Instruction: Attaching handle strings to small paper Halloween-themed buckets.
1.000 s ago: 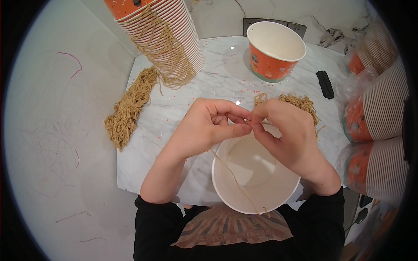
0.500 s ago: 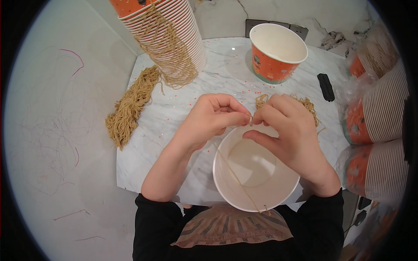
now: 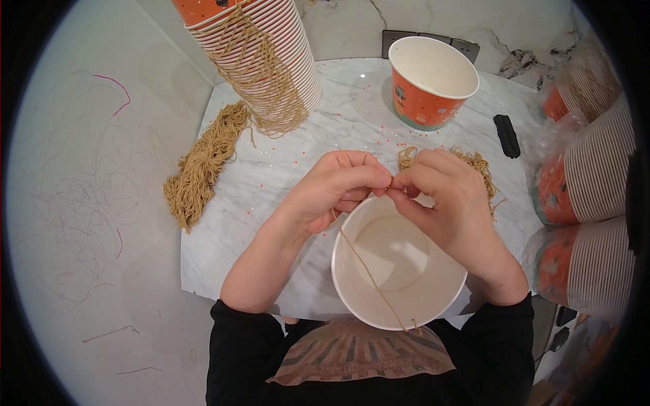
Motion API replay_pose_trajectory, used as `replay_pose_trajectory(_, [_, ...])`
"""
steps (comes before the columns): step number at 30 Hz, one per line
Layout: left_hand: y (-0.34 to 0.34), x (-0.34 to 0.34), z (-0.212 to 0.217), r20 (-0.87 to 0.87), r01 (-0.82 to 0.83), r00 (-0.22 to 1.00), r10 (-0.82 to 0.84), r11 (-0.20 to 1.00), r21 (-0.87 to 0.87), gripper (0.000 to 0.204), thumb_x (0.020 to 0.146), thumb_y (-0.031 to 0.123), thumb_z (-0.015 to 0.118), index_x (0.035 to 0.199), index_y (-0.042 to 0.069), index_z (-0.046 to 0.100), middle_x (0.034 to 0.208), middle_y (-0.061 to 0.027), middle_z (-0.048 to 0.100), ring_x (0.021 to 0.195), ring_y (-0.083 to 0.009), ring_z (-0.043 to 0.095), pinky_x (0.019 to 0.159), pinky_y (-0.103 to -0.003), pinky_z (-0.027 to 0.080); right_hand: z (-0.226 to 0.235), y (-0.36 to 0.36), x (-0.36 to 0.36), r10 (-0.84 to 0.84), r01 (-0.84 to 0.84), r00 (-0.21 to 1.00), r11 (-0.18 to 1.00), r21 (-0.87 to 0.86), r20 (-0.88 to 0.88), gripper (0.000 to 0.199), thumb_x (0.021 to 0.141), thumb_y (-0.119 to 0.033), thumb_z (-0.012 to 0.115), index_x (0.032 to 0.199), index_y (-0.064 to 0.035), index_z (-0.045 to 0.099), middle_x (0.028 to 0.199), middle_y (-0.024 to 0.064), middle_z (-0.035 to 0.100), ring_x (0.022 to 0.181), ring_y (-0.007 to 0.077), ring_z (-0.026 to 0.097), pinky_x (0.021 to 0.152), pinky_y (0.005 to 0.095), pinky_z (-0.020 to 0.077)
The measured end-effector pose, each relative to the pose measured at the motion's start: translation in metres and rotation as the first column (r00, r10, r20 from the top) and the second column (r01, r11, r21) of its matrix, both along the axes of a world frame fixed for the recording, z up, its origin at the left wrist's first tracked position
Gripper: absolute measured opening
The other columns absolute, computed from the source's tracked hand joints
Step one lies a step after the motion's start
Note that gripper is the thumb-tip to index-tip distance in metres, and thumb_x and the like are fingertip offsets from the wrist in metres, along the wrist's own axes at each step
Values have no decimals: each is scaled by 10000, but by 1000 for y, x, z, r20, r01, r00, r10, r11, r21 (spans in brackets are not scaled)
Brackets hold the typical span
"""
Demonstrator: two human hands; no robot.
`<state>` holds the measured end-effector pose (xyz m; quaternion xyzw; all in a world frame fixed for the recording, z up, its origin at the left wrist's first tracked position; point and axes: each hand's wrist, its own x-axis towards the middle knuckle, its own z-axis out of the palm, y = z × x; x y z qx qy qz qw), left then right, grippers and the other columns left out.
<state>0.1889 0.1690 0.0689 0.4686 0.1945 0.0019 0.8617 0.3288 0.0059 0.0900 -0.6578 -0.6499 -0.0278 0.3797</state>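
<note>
A white-lined paper bucket [image 3: 443, 287] stands near my body with its mouth up. Tan string [image 3: 371, 276] runs across its opening from a knot at the near rim toward my left hand. At the far rim my left hand [image 3: 342, 186] pinches the string's end between thumb and fingers. My right hand [image 3: 443, 193] meets it there, thumb and forefinger pinched on the same bit of string. The exact loop or knot between the fingertips is too small to make out. Behind my right hand lies a small bunch of tan strings [image 3: 479, 169], partly covered.
A tall stack of paper buckets [image 3: 294, 68] draped with string stands back left, beside a thick string bundle [image 3: 203, 166]. Another orange bucket [image 3: 430, 98] is at the back. A black object [image 3: 506, 136] lies right of it. Wrapped bucket stacks [image 3: 596, 176] line the right side.
My right thumb has come up to close against the forefinger, at my left fingertips. My left fingers have curled in slightly, and the string across the bucket has shifted a little.
</note>
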Motion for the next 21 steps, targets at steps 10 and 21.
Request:
replay_pose_trajectory(10, [-14,4,1,43,-130,991,123,935,329,78,875,3,632,921,62,650,799,36,641,566,30,402,470,-162,250,3,2,0,32,-34,996,999,19,85,188,725,-34,737,833,-49,584,808,73,539,749,269,589,633,382,479])
replay_pose_trajectory(21, [-12,2,-4,117,-151,986,115,918,366,128,875,-39,643,981,22,678,840,15,681,618,26,500,476,-160,311,2,1,-2,49,-45,985,999,-27,167,200,725,-52,738,857,-57,589,836,64,531,794,245,590,640,369,504])
